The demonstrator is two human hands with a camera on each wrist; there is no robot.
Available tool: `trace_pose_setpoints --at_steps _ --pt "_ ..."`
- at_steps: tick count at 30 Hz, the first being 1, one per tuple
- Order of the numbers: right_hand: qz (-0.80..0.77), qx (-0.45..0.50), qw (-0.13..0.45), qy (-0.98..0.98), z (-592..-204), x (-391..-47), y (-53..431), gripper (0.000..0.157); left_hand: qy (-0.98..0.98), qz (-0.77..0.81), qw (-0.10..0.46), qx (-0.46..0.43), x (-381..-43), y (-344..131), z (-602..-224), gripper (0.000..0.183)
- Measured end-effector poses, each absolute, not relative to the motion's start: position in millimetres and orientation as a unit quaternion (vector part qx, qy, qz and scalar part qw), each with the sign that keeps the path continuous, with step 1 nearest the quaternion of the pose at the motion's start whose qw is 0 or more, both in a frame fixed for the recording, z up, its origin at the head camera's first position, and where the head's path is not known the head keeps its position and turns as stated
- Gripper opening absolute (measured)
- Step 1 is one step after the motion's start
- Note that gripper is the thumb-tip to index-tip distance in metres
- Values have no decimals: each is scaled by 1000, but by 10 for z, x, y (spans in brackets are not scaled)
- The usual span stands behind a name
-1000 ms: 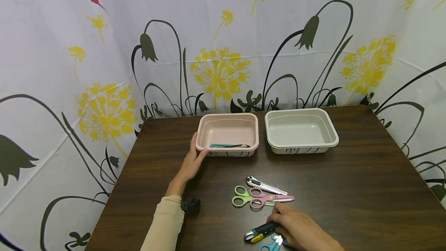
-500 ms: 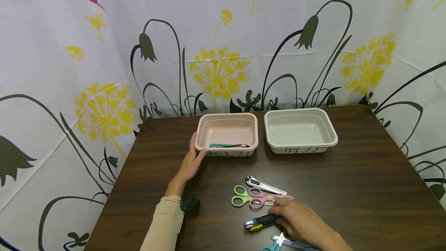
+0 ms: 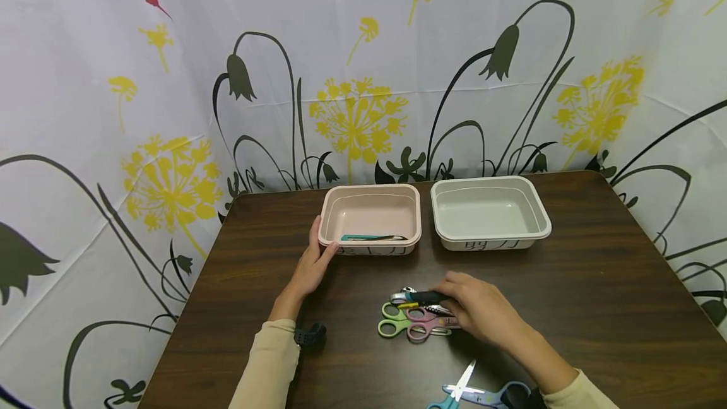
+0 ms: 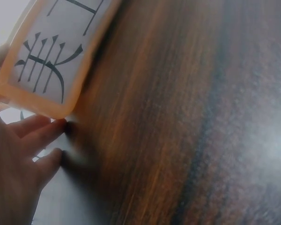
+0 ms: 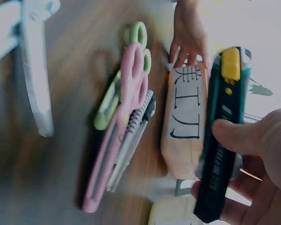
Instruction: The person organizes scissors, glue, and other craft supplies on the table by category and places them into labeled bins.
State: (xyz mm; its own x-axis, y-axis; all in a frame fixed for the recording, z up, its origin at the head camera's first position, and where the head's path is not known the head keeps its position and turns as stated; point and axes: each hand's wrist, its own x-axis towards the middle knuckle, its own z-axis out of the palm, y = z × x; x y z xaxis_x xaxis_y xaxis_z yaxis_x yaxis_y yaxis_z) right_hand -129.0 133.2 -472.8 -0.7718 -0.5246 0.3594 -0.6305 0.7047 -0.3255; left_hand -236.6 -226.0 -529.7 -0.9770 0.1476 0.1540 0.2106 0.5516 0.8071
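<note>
My right hand (image 3: 483, 311) grips a black and dark green utility knife (image 3: 427, 297) with a yellow slider, held above the scissors and cutter on the table. In the right wrist view the thumb presses along the side of the knife. My left hand (image 3: 308, 267) rests against the left end of a pink plastic bin (image 3: 370, 189), fingers along its side and thumb at the front corner. A slim teal and black tool (image 3: 373, 238) lies inside that bin. Below the raised knife lie pink scissors (image 3: 419, 331), green-handled scissors (image 3: 389, 328) and a silver cutter knife (image 5: 133, 136).
A pale grey-green bin (image 3: 483, 240) stands right of the pink one, with a small gap between. Teal scissors (image 3: 462, 377) and blue scissors (image 3: 483, 396) lie near the front edge. A white floral curtain (image 3: 363, 49) hangs behind the brown table (image 3: 596, 308).
My right hand has lifted the utility knife from near the teal scissors and carried it forward over the other cutting tools. The left hand has stayed at the pink bin.
</note>
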Motion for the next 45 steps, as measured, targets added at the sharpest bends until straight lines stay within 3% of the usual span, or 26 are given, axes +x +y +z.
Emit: trace_pose_setpoints --at_steps 9,23,32,45 --pt "236 271 168 -918 -4591 -1681 1158 27 -882 -462 25 -92 -2367 -2247 -5283 73" --pt "232 238 162 -929 -4569 -2208 835 30 -881 -463 30 -94 -2338 -2268 -5270 74" --pt "133 250 198 -938 -4565 -2301 640 38 -881 -464 26 -91 -2342 -2247 -5237 74" --pt "148 297 160 -929 -4605 -2322 437 44 -883 -459 26 -90 -2339 -2256 -5241 74"
